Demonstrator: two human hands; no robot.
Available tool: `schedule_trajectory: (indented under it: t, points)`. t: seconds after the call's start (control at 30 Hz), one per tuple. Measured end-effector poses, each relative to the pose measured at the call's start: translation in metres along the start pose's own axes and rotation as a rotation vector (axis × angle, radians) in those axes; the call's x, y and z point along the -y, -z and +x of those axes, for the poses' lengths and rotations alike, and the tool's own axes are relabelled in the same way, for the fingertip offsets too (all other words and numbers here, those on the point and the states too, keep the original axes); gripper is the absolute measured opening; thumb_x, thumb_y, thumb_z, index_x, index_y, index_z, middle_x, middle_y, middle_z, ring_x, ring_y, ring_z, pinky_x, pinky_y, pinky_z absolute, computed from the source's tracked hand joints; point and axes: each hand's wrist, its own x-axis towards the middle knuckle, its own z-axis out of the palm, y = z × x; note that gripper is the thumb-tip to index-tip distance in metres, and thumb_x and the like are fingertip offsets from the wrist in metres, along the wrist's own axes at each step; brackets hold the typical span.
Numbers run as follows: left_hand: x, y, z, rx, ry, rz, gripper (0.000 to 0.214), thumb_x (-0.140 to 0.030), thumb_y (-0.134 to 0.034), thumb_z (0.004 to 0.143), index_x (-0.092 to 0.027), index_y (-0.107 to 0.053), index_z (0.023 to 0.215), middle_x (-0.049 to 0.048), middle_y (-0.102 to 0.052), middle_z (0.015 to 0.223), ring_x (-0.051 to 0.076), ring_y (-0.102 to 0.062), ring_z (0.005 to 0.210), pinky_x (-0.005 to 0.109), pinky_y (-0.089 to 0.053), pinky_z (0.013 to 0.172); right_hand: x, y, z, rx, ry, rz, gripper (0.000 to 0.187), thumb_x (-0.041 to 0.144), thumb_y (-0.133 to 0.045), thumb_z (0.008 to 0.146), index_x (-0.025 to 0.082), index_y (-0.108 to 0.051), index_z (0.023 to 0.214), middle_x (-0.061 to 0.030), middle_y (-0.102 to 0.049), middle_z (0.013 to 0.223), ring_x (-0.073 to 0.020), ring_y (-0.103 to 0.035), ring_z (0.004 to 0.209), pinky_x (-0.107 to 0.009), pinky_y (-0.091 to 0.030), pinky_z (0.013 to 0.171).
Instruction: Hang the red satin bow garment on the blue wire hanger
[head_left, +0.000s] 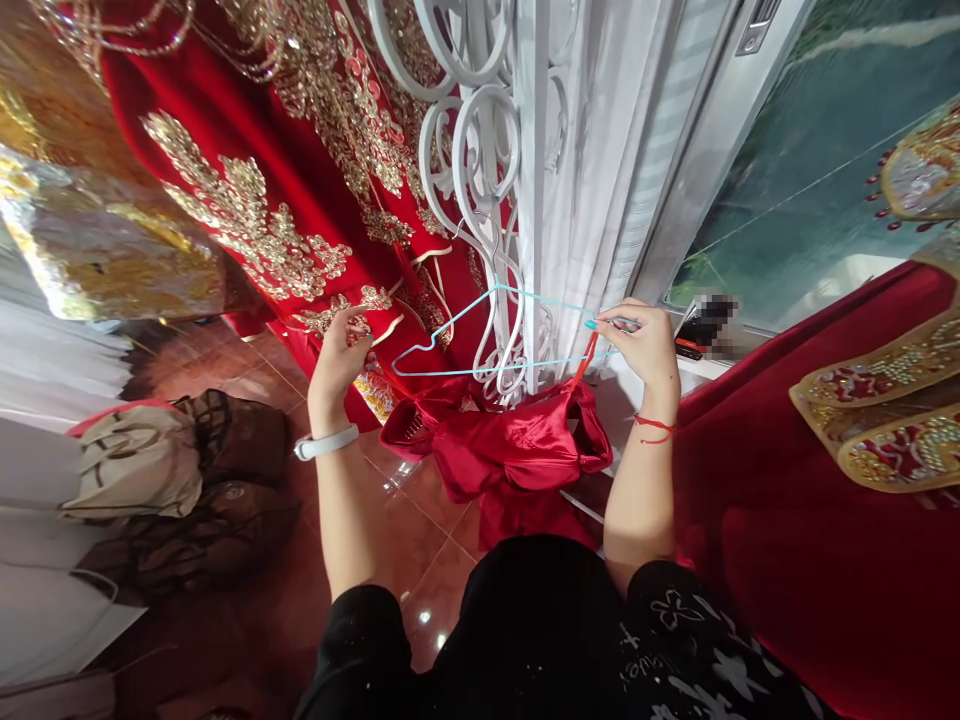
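Observation:
A thin light-blue wire hanger (480, 335) hangs on the white scrolled metal grille (472, 150) in front of me. My right hand (637, 345) pinches the hanger's right end together with a red strap of a red satin garment (517, 450) that droops below it. My left hand (341, 350) is closed near the hanger's left end, its fingers curled on a gold-embroidered red fabric edge (360, 300). A white band sits on my left wrist, a red string on my right.
Red gowns with gold embroidery (247, 200) hang left and right. White curtain (592, 170) and a window frame stand behind the grille. Bags (142, 460) and dark netted items lie on the brown tiled floor at left. White fabric lines the left edge.

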Motion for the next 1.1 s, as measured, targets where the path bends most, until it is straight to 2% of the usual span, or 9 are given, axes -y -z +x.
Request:
schedule_trajectory:
  t: [0.23, 0.47, 0.63, 0.8, 0.87, 0.93, 1.03, 1.1]
  points:
    - [-0.002, -0.006, -0.003, -0.033, 0.065, -0.039, 0.039, 0.008, -0.053, 0.080, -0.015, -0.065, 0.109, -0.0045, -0.047, 0.083, 0.004, -0.047, 0.047, 0.022, -0.043, 0.051, -0.003, -0.004, -0.001, -0.003, -0.008, 0.047, 0.036, 0.054, -0.075, 0.085, 0.020, -0.080, 0.075, -0.0049, -0.070, 0.079, -0.0166, -0.059, 0.070, -0.031, -0.043, 0.068]
    - [0.009, -0.005, 0.007, 0.020, 0.095, -0.067, 0.024, -0.010, -0.059, 0.079, -0.017, -0.065, 0.101, -0.0052, -0.048, 0.069, 0.008, -0.049, 0.049, 0.019, -0.043, 0.049, -0.004, -0.007, -0.002, -0.002, -0.013, 0.066, 0.036, 0.053, -0.077, 0.084, 0.019, -0.079, 0.073, -0.0041, -0.068, 0.077, -0.0152, -0.058, 0.069, -0.031, -0.040, 0.066]
    - [-0.005, -0.014, 0.001, 0.065, 0.074, -0.075, 0.018, -0.014, -0.059, 0.083, -0.018, -0.064, 0.100, -0.0038, -0.049, 0.073, 0.008, -0.051, 0.050, 0.018, -0.043, 0.047, -0.006, -0.010, -0.003, 0.000, -0.010, 0.080, 0.032, 0.048, -0.078, 0.084, 0.018, -0.080, 0.075, -0.0027, -0.065, 0.074, -0.0142, -0.055, 0.067, -0.030, -0.037, 0.064]
    - [-0.022, -0.041, 0.003, 0.159, -0.120, -0.033, 0.020, -0.018, -0.055, 0.090, -0.019, -0.064, 0.107, -0.0015, -0.051, 0.079, 0.009, -0.055, 0.055, 0.020, -0.051, 0.052, -0.008, -0.010, -0.003, 0.017, -0.008, 0.080, 0.025, 0.042, -0.077, 0.084, 0.018, -0.080, 0.077, -0.0029, -0.068, 0.077, -0.0145, -0.057, 0.068, -0.030, -0.039, 0.065]
    - [-0.023, -0.052, 0.003, 0.180, -0.230, 0.042, 0.024, -0.019, -0.052, 0.093, -0.019, -0.064, 0.114, 0.0002, -0.051, 0.082, 0.011, -0.057, 0.060, 0.025, -0.056, 0.056, -0.009, -0.012, -0.003, 0.004, -0.014, 0.071, 0.021, 0.038, -0.077, 0.083, 0.018, -0.079, 0.078, -0.0035, -0.070, 0.079, -0.0150, -0.058, 0.069, -0.031, -0.040, 0.066]
    - [-0.021, -0.058, -0.002, 0.162, -0.360, 0.146, 0.031, -0.017, -0.051, 0.095, -0.019, -0.062, 0.124, 0.0026, -0.053, 0.086, 0.016, -0.063, 0.072, 0.033, -0.062, 0.068, -0.011, -0.016, -0.002, -0.008, -0.012, 0.047, 0.014, 0.032, -0.076, 0.083, 0.019, -0.079, 0.079, -0.0037, -0.071, 0.081, -0.0159, -0.059, 0.071, -0.031, -0.042, 0.067]
    - [-0.015, -0.050, -0.026, 0.115, -0.537, 0.258, 0.043, -0.016, -0.050, 0.096, -0.019, -0.056, 0.139, 0.0069, -0.057, 0.096, 0.022, -0.068, 0.095, 0.043, -0.062, 0.091, -0.014, -0.025, -0.002, -0.056, 0.017, -0.059, 0.009, 0.026, -0.073, 0.086, 0.021, -0.080, 0.081, -0.0045, -0.072, 0.084, -0.0195, -0.062, 0.078, -0.035, -0.047, 0.078]
    - [-0.009, -0.039, -0.051, 0.055, -0.577, 0.317, 0.046, -0.018, -0.051, 0.097, -0.021, -0.054, 0.143, 0.0102, -0.060, 0.109, 0.024, -0.068, 0.101, 0.045, -0.060, 0.095, -0.016, -0.032, -0.004, -0.131, 0.045, -0.161, 0.010, 0.024, -0.071, 0.088, 0.023, -0.081, 0.087, -0.0056, -0.073, 0.091, -0.0235, -0.064, 0.090, -0.041, -0.048, 0.091]
